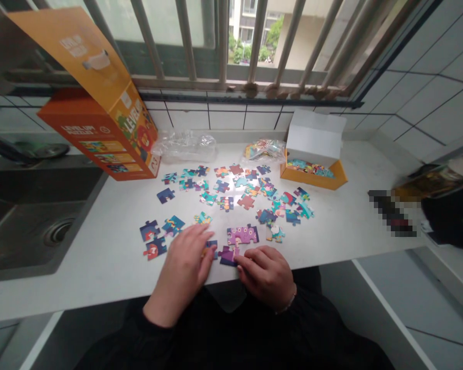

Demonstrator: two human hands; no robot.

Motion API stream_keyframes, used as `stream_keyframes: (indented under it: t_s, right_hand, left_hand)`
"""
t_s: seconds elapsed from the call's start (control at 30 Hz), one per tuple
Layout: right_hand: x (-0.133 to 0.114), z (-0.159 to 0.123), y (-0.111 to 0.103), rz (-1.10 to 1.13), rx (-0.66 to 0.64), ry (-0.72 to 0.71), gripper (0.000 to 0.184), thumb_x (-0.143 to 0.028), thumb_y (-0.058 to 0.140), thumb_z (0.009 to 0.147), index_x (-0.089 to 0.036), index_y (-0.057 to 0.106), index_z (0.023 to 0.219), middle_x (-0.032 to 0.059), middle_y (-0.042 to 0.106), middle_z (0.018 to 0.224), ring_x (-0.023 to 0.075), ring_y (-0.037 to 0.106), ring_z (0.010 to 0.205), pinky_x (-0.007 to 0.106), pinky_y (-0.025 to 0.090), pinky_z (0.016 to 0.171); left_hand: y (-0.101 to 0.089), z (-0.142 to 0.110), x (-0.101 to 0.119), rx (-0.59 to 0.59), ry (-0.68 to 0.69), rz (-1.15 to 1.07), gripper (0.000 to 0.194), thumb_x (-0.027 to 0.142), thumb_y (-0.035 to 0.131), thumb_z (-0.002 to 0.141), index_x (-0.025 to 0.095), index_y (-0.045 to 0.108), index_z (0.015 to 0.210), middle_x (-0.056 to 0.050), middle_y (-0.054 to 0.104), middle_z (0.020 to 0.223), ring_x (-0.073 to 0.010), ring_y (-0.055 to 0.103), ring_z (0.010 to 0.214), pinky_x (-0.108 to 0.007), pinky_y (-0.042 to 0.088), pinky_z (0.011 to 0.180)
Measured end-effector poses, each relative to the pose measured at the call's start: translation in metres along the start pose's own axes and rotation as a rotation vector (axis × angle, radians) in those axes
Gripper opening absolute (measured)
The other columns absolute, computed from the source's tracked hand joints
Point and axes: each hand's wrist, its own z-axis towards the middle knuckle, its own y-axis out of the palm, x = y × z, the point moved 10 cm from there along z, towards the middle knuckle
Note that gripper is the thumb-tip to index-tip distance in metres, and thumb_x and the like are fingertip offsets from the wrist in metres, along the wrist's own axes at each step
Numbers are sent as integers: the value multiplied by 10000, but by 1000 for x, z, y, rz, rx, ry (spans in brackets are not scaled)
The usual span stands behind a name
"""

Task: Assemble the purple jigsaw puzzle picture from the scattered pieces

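Observation:
My right hand [269, 275] is closed, its fingertips on a purple and dark blue puzzle piece [226, 256] near the counter's front edge. Just above that piece lie joined purple puzzle pieces [243, 235] with a ring pattern; the two parts look very close, and I cannot tell if they interlock. My left hand [187, 257] rests palm down with its fingers stretched out. Partly hidden between its thumb and fingers is a dark blue puzzle piece [213, 248]. Left of that hand are pieces with a red figure [153, 249] and a blue-green piece [173, 225].
Many loose puzzle pieces [247, 201] spread across the white counter [111, 252]. Behind them stand a tall orange box [100, 133], crumpled clear plastic [189, 145], a bag of pieces [265, 150] and an open yellow box [312, 178]. A sink [34, 226] is at left.

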Motion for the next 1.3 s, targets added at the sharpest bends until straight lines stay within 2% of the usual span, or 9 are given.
stream_keyframes:
  t_s: [0.1,0.23,0.37,0.43,0.6,0.77,0.9,1.17,1.3]
  right_hand:
    - [-2,1,-2,15,-2,-12,173,-234,715,983,-241,742,1154,56,775,1021,238,665,904,420,559,832]
    - [17,1,-17,111,44,61,227,-155,634,1013,-213,723,1214,90,750,1081,255,659,1019,442,572,941]
    - [86,1,-35,-67,77,303,278,-195,593,1038,-188,721,1284,146,720,1200,307,640,1137,509,546,1026]
    - [124,3,-37,-190,22,393,311,-255,609,1033,-166,726,1307,184,695,1292,354,616,1224,550,522,1069]
    - [183,17,-31,-281,-148,438,389,-408,635,1023,-152,737,1299,222,647,1419,403,588,1297,570,512,1092]
    - [194,26,-22,-219,-257,377,365,-432,636,1030,-170,731,1265,192,668,1387,372,626,1265,518,521,1100]
    - [202,24,-23,-240,-281,410,382,-484,685,1004,-165,725,1211,193,690,1292,377,638,1233,517,525,1089]
    - [212,22,-24,-197,-288,477,326,-513,700,981,-210,723,1101,162,681,1266,355,644,1206,520,536,1072]
    - [214,23,-25,-178,-274,473,402,-520,705,969,-212,722,1227,172,664,1303,365,639,1213,543,538,1070]
  left_hand:
    - [31,-5,46,-136,185,-60,395,192,552,1063,231,607,1452,-106,622,1581,-319,531,1493,-600,400,1266]
    - [48,-6,60,-180,170,-39,369,229,562,1072,208,632,1434,-110,633,1575,-331,556,1470,-639,397,1263]
    - [43,-3,52,-148,95,3,355,307,593,1067,206,669,1399,-115,604,1605,-351,530,1492,-644,384,1277]
    - [38,-2,51,-115,79,22,360,311,596,1060,199,672,1394,-122,599,1609,-361,514,1506,-650,374,1283]
    - [28,-3,53,-17,31,50,303,281,607,1039,186,692,1314,-160,622,1566,-365,542,1478,-643,373,1284]
    - [18,-7,46,60,-44,33,100,243,638,1006,204,706,1068,-148,718,1373,-349,639,1340,-639,392,1262]
    - [14,-11,29,53,-120,65,84,274,651,1009,201,684,986,-161,712,1344,-362,644,1306,-670,391,1239]
    - [-5,-22,-13,98,-265,189,89,257,638,1017,202,699,1051,-164,724,1317,-384,657,1263,-691,402,1195]
    - [-15,-19,-22,145,-329,302,144,256,615,1042,179,704,1126,-180,728,1323,-413,655,1259,-730,376,1195]
